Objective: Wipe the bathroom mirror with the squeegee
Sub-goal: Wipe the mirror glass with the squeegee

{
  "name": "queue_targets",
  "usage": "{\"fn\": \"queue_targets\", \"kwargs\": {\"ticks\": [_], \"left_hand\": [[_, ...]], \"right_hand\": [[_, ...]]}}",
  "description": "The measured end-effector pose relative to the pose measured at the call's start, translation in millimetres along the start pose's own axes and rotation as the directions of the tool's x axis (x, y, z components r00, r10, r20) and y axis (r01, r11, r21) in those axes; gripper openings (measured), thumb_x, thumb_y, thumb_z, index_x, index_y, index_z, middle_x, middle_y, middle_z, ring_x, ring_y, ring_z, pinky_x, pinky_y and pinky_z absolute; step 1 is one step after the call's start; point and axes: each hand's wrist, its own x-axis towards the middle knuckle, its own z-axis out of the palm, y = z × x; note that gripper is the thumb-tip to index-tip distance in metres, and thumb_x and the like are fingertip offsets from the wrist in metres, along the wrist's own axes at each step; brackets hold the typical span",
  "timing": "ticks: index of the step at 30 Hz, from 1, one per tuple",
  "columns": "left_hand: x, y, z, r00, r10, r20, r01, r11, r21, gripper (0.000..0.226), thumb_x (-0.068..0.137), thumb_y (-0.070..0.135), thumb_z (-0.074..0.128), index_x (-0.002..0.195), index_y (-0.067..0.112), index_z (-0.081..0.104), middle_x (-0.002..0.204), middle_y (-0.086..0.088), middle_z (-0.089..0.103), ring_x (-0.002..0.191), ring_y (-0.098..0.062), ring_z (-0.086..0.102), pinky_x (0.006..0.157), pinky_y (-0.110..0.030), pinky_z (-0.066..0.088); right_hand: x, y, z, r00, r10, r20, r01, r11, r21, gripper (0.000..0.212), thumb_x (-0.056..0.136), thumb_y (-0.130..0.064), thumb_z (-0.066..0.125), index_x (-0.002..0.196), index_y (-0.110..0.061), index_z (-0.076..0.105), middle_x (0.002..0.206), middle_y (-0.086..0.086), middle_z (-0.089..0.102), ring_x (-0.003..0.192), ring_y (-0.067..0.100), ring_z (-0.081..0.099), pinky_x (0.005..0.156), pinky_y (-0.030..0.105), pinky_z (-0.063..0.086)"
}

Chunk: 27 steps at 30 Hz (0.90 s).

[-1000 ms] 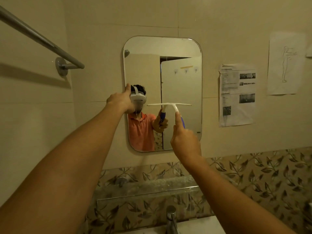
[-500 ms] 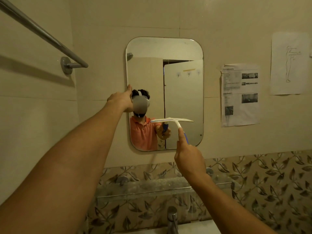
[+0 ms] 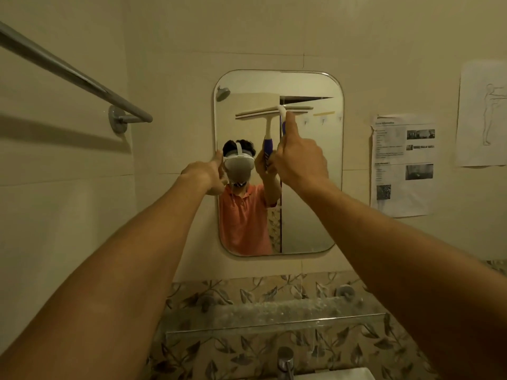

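A rounded rectangular mirror hangs on the beige tiled wall. My right hand grips the blue handle of a white squeegee, index finger stretched up along its neck. The blade lies level against the upper part of the glass, and its reflection shows just left of it. My left hand holds the mirror's left edge at mid height, thumb at the rim. A person in an orange shirt with a headset is reflected in the lower left of the mirror.
A metal towel rail juts out at upper left. Printed sheets and a line drawing are stuck to the wall at right. Below the mirror runs a glass shelf over leaf-patterned tiles, with a tap underneath.
My right hand has lifted the squeegee from the lower part of the mirror to its upper part. My left hand stays on the mirror's left edge. The camera has tilted.
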Motion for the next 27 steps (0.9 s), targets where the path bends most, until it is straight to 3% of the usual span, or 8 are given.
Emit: {"fn": "queue_targets", "kwargs": {"ticks": [5,11,16,18,23,25,27], "left_hand": [[1,-3,1,1.000,0.022,0.009,-0.022,0.999,-0.036,0.100,0.087,0.027,0.060,0.157,0.038,-0.012,0.103,-0.012,0.058,0.086,-0.028,0.059,0.079,-0.040,0.056],[-7,-3,-4,1.000,0.011,-0.012,-0.012,0.997,-0.081,0.097,0.089,0.025,0.060,0.158,0.035,-0.008,0.097,-0.010,0.055,0.078,-0.024,0.054,0.069,-0.037,0.049],[-15,-1,-1,0.999,-0.028,-0.023,0.027,0.996,-0.081,0.090,0.095,0.026,0.056,0.158,0.036,-0.007,0.127,-0.019,0.055,0.092,-0.029,0.053,0.080,-0.040,0.053],[-17,0,2,0.998,-0.053,-0.026,0.051,0.996,-0.074,0.091,0.094,0.024,0.057,0.158,0.039,-0.006,0.130,-0.019,0.053,0.101,-0.033,0.056,0.084,-0.041,0.053],[-13,-3,14,0.997,-0.028,-0.077,0.023,0.998,-0.063,0.084,0.096,0.027,0.054,0.159,0.035,-0.001,0.127,-0.019,0.058,0.106,-0.035,0.058,0.076,-0.039,0.048],[-12,-5,18,0.995,-0.018,-0.095,0.012,0.998,-0.068,0.080,0.097,0.032,0.053,0.159,0.034,0.001,0.127,-0.017,0.059,0.105,-0.035,0.058,0.076,-0.039,0.047],[-15,-6,19,0.995,-0.019,-0.094,0.011,0.997,-0.082,0.077,0.099,0.030,0.050,0.159,0.034,0.002,0.135,-0.017,0.054,0.116,-0.036,0.055,0.085,-0.042,0.048]], "right_hand": [[20,-12,5,0.999,-0.010,0.033,0.013,0.995,-0.096,0.073,0.105,-0.020,0.047,0.159,-0.035,0.000,0.081,0.010,0.060,0.064,0.025,0.063,0.063,0.046,0.062],[16,-17,12,0.998,0.018,0.056,-0.012,0.994,-0.105,0.086,0.101,-0.017,0.054,0.161,-0.033,-0.006,0.085,0.010,0.058,0.063,0.019,0.058,0.064,0.040,0.061],[1,-20,17,0.996,0.041,0.083,-0.030,0.992,-0.122,0.082,0.103,-0.017,0.049,0.162,-0.031,-0.006,0.073,0.003,0.046,0.063,0.019,0.055,0.062,0.039,0.057],[-11,-18,21,0.993,0.051,0.103,-0.037,0.990,-0.137,0.082,0.103,-0.017,0.050,0.163,-0.030,-0.005,0.074,0.004,0.047,0.061,0.017,0.053,0.058,0.035,0.051],[-49,-12,36,0.991,0.046,0.125,-0.026,0.988,-0.155,0.080,0.104,-0.021,0.049,0.163,-0.029,-0.005,0.075,0.005,0.047,0.057,0.014,0.048,0.045,0.025,0.031],[-64,-10,42,0.990,0.045,0.133,-0.023,0.986,-0.164,0.076,0.105,-0.022,0.045,0.162,-0.030,-0.005,0.073,0.004,0.045,0.056,0.015,0.048,0.043,0.027,0.030],[-78,-9,48,0.989,0.046,0.140,-0.022,0.985,-0.173,0.075,0.106,-0.022,0.042,0.163,-0.030,-0.006,0.073,0.005,0.047,0.056,0.016,0.049,0.044,0.029,0.035]]}}
